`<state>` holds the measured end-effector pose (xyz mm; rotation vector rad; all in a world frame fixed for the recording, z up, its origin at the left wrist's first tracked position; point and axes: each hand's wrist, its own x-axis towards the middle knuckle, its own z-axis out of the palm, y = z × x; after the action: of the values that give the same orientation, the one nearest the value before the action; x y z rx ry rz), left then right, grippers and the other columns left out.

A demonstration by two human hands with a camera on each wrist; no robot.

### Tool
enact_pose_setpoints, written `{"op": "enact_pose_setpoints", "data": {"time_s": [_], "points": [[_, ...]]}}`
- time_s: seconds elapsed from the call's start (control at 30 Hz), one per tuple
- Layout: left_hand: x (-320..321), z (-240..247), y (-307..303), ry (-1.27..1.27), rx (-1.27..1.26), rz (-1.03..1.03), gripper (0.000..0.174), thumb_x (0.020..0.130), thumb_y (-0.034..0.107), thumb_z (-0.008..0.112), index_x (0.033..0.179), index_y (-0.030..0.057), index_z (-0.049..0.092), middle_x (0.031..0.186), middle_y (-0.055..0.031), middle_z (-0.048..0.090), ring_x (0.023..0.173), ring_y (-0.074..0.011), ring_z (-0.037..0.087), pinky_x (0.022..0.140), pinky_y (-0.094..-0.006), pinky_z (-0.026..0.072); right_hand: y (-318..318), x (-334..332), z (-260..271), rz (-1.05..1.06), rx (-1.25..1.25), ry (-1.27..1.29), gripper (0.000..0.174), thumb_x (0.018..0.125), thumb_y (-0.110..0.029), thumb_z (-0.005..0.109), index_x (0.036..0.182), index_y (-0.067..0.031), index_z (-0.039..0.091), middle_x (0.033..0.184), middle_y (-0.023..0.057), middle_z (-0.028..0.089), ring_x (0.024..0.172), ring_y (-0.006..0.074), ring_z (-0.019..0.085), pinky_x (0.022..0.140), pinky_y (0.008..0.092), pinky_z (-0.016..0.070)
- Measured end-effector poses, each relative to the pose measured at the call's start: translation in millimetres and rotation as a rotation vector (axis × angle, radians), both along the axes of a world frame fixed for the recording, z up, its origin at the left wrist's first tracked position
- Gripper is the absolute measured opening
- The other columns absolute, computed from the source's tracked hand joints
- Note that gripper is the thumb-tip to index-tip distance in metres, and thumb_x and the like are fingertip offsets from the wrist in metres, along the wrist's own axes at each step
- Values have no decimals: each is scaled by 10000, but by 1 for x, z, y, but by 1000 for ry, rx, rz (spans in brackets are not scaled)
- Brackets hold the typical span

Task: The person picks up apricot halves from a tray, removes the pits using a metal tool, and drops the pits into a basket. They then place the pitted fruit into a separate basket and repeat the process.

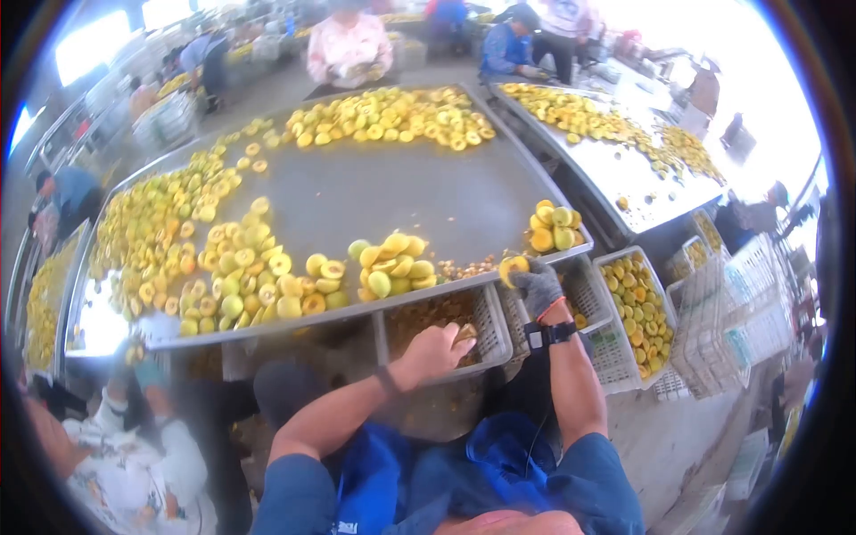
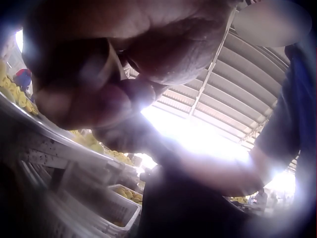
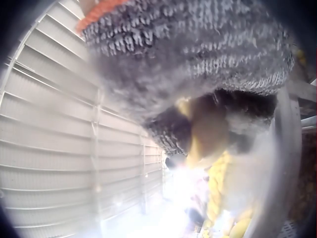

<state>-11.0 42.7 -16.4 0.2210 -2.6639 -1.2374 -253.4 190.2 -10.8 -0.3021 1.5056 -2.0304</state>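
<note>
My right hand point(image 1: 539, 287), in a grey knitted glove, pinches a yellow peach half point(image 1: 512, 269) at the near edge of the metal table. In the right wrist view, the glove's fingers curl about the peach half point(image 3: 200, 136). The bare left hand point(image 1: 430, 353) is over a white crate point(image 1: 501, 332) below the table edge. Between its thumb and fingers sits a small brownish piece point(image 1: 465, 334); I cannot tell what it is. Brown bits lie inside that crate. Small pits point(image 1: 465, 268) are scattered on the table between two heaps of peach halves point(image 1: 392, 266).
The metal table point(image 1: 357, 192) has a raised rim and carries several piles of peach halves. A crate of peach halves point(image 1: 637, 312) stands to the right, beside stacked white crates point(image 1: 727, 312). One person point(image 1: 134, 437) works close on the left, another point(image 1: 349, 45) across the table.
</note>
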Motion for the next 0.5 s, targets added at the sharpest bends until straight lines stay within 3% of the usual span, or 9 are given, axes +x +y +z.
{"op": "enact_pose_setpoints", "data": {"time_s": [0.03, 0.13, 0.47, 0.5], "points": [[0, 1, 1, 18, 1, -24, 469, 972, 399, 647, 883, -60, 599, 706, -306, 614, 687, -487, 623, 621, -522, 483, 3, -5, -6, 8, 148, 97, 365, 854, 20, 707, 1218, 17, 692, 960, 56, 713, 699, 96, 628, 574, 213, 492], [1, 10, 1, 16, -1, -26, 465, 972, 399, 645, 892, -58, 610, 726, -309, 624, 706, -492, 629, 628, -523, 486, 2, -9, -17, 48, 106, 131, 307, 857, -35, 733, 1161, 9, 720, 892, 31, 704, 643, 72, 582, 547, 211, 459], [-1, 4, -1, -53, -37, -27, 484, 943, 416, 683, 1048, -56, 670, 906, -307, 691, 860, -484, 673, 745, -497, 542, 0, -2, -10, 138, 99, 120, 289, 844, -79, 745, 1119, 9, 732, 902, 43, 719, 672, 113, 626, 590, 234, 490], [-1, 5, 0, -73, -48, -31, 477, 944, 411, 682, 1062, -52, 672, 926, -305, 693, 871, -482, 675, 753, -495, 544, 1, -3, -9, 166, 129, 138, 353, 842, -75, 740, 1181, 16, 702, 938, 72, 727, 687, 151, 661, 604, 246, 524]]}}
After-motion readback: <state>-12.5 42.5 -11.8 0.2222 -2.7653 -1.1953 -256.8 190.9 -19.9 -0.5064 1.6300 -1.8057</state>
